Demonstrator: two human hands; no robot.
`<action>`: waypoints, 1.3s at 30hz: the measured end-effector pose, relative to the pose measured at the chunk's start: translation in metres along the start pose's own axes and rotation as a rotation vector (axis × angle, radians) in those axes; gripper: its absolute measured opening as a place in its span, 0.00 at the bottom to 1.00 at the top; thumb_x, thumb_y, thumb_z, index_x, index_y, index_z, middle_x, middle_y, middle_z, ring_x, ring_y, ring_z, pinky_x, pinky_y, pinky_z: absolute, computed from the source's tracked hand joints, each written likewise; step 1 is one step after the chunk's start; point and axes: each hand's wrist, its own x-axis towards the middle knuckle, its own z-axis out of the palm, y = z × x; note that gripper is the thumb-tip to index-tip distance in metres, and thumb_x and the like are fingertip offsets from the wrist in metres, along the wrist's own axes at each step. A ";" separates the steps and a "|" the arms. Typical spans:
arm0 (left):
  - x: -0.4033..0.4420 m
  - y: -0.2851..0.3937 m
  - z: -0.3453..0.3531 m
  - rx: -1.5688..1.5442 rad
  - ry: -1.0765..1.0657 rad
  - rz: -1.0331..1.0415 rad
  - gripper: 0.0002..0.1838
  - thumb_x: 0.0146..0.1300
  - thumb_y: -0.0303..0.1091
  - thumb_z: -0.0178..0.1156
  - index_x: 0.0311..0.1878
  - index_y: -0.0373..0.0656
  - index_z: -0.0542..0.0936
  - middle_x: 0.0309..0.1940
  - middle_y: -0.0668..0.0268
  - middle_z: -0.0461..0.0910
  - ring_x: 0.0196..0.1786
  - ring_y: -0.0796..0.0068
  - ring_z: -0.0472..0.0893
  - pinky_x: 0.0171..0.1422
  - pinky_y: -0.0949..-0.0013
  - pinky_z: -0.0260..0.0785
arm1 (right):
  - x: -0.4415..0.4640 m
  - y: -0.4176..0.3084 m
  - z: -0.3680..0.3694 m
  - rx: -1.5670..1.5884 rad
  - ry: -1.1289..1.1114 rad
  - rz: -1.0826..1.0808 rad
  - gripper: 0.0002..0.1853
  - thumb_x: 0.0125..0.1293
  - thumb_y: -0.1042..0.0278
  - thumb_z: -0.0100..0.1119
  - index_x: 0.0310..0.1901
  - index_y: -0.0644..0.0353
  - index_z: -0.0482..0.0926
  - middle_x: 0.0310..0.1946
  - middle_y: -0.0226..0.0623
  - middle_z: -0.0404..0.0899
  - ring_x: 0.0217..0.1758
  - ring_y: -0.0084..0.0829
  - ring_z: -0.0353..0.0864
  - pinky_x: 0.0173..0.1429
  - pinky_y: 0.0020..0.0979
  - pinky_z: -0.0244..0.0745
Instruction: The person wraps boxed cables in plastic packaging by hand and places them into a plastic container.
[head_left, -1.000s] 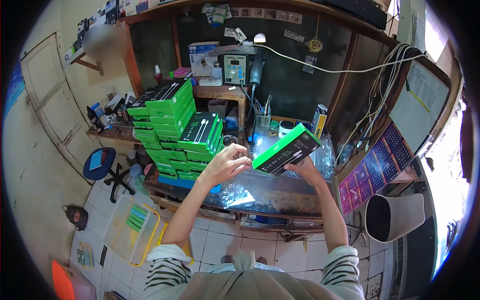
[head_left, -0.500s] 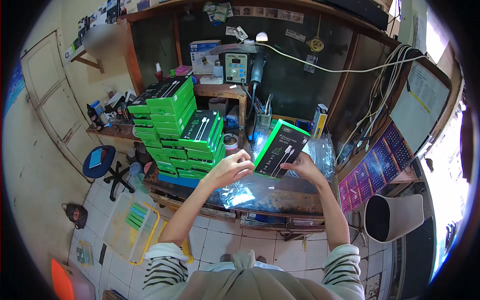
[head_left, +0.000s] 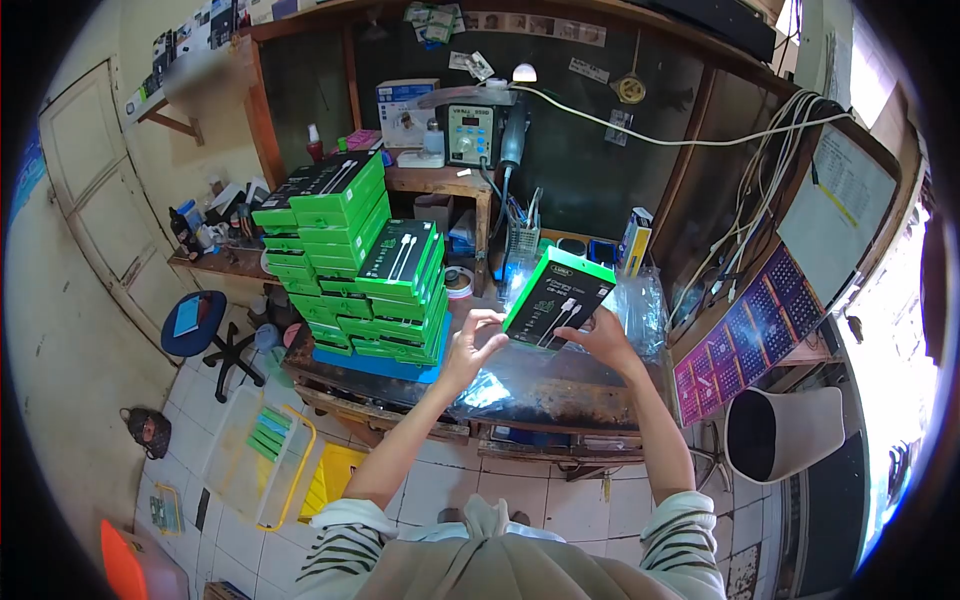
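A black and green cable box point(head_left: 558, 300) is tilted above the workbench, its printed front facing up. My right hand point(head_left: 600, 340) grips its lower right side, with the thumb across the front. My left hand point(head_left: 474, 348) is beside the box's left edge, thumb and fingers apart, holding nothing. Clear plastic wrapping point(head_left: 484, 390) lies on the bench under and in front of the hands. To the left, tall stacks of similar green boxes point(head_left: 335, 215) stand on a blue mat point(head_left: 375, 366).
A soldering station point(head_left: 470, 134) sits on a raised shelf behind the bench point(head_left: 560, 405). A pen basket point(head_left: 523, 238) and a yellow box point(head_left: 636, 242) stand at the back. Cables hang at the right. On the floor are a clear bin point(head_left: 245, 450) and chairs.
The box has turned from its side view to show its front, then tipped slightly. My left hand has opened and its fingers have spread beside the box.
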 end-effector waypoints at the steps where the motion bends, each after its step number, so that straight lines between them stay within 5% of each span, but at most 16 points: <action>1: -0.001 0.003 0.003 -0.003 -0.001 -0.001 0.17 0.56 0.31 0.62 0.47 0.42 0.67 0.39 0.63 0.78 0.48 0.72 0.77 0.54 0.70 0.66 | 0.000 0.003 -0.001 -0.001 0.001 0.003 0.25 0.49 0.66 0.70 0.47 0.68 0.72 0.40 0.43 0.80 0.43 0.31 0.80 0.48 0.31 0.74; 4: -0.003 0.008 0.008 0.015 0.018 -0.002 0.26 0.50 0.29 0.67 0.50 0.43 0.64 0.43 0.61 0.77 0.51 0.71 0.76 0.57 0.68 0.65 | 0.001 0.009 -0.002 -0.051 -0.004 -0.005 0.25 0.49 0.65 0.70 0.47 0.68 0.72 0.40 0.43 0.79 0.44 0.32 0.80 0.49 0.32 0.74; 6: 0.000 0.008 0.011 -0.140 -0.012 -0.070 0.29 0.47 0.18 0.65 0.51 0.43 0.61 0.47 0.60 0.73 0.53 0.70 0.73 0.59 0.67 0.65 | 0.000 0.007 -0.002 -0.129 -0.064 -0.059 0.24 0.49 0.65 0.70 0.45 0.69 0.73 0.39 0.43 0.80 0.45 0.33 0.80 0.50 0.33 0.74; 10: 0.008 0.011 0.017 -0.256 0.006 -0.102 0.27 0.50 0.22 0.65 0.50 0.41 0.62 0.44 0.59 0.75 0.51 0.71 0.75 0.58 0.68 0.67 | -0.001 0.008 0.006 -0.048 -0.079 0.014 0.29 0.48 0.65 0.70 0.51 0.67 0.69 0.44 0.45 0.78 0.49 0.34 0.77 0.52 0.33 0.72; 12: 0.012 0.008 0.020 -0.317 0.058 -0.063 0.26 0.51 0.20 0.63 0.51 0.41 0.61 0.45 0.58 0.75 0.51 0.73 0.75 0.56 0.71 0.68 | -0.003 0.011 0.010 -0.048 0.015 0.045 0.39 0.48 0.65 0.70 0.60 0.62 0.60 0.51 0.47 0.72 0.54 0.34 0.73 0.55 0.32 0.69; 13: 0.015 0.008 0.022 -0.350 0.068 -0.081 0.28 0.51 0.20 0.63 0.53 0.42 0.60 0.45 0.58 0.74 0.51 0.72 0.75 0.56 0.70 0.68 | -0.002 0.008 0.011 -0.149 0.012 -0.188 0.46 0.48 0.67 0.71 0.64 0.59 0.49 0.56 0.45 0.67 0.56 0.33 0.71 0.57 0.33 0.67; 18: 0.026 0.013 0.012 -0.377 0.018 -0.087 0.37 0.50 0.22 0.65 0.61 0.46 0.55 0.46 0.58 0.74 0.51 0.72 0.74 0.57 0.68 0.67 | 0.004 0.022 0.018 0.206 0.052 -0.086 0.46 0.46 0.71 0.71 0.62 0.61 0.49 0.52 0.43 0.69 0.51 0.35 0.74 0.50 0.33 0.72; 21: 0.034 0.021 0.000 -0.082 -0.177 -0.067 0.51 0.44 0.25 0.70 0.67 0.48 0.46 0.42 0.60 0.76 0.49 0.69 0.76 0.57 0.65 0.66 | 0.007 0.032 0.011 0.021 0.059 -0.094 0.50 0.45 0.69 0.72 0.64 0.57 0.45 0.47 0.46 0.74 0.45 0.36 0.78 0.46 0.32 0.74; 29: 0.052 0.050 -0.012 0.332 -0.385 -0.022 0.56 0.43 0.27 0.70 0.68 0.57 0.41 0.39 0.56 0.78 0.41 0.62 0.80 0.45 0.63 0.73 | 0.003 0.008 0.013 -0.077 0.048 -0.247 0.58 0.45 0.75 0.70 0.68 0.47 0.35 0.47 0.45 0.74 0.40 0.34 0.78 0.45 0.35 0.73; 34: 0.052 0.033 -0.017 0.289 -0.339 0.088 0.44 0.44 0.28 0.69 0.62 0.52 0.54 0.38 0.57 0.78 0.40 0.64 0.81 0.44 0.66 0.75 | 0.000 0.010 0.012 -0.275 0.088 -0.364 0.50 0.44 0.77 0.70 0.66 0.47 0.48 0.46 0.41 0.73 0.37 0.31 0.77 0.43 0.33 0.74; 35: 0.051 0.030 -0.017 0.264 -0.297 0.124 0.38 0.45 0.28 0.69 0.59 0.50 0.60 0.38 0.58 0.78 0.39 0.65 0.81 0.44 0.67 0.75 | 0.001 0.015 0.013 -0.184 0.117 -0.371 0.40 0.45 0.75 0.69 0.61 0.50 0.60 0.43 0.39 0.75 0.36 0.30 0.78 0.42 0.32 0.74; 38: 0.051 0.029 -0.016 0.341 -0.257 0.183 0.28 0.45 0.29 0.69 0.50 0.44 0.68 0.37 0.60 0.79 0.39 0.68 0.81 0.44 0.69 0.74 | -0.002 0.005 0.011 -0.329 0.139 -0.371 0.31 0.46 0.73 0.69 0.54 0.54 0.68 0.39 0.38 0.76 0.36 0.29 0.78 0.41 0.31 0.73; 39: 0.052 0.028 -0.015 0.293 -0.239 0.182 0.20 0.46 0.31 0.69 0.42 0.41 0.74 0.35 0.61 0.80 0.38 0.70 0.81 0.43 0.71 0.74 | -0.001 0.002 0.013 -0.268 0.165 -0.350 0.21 0.48 0.71 0.67 0.46 0.59 0.75 0.36 0.39 0.77 0.37 0.31 0.78 0.42 0.31 0.72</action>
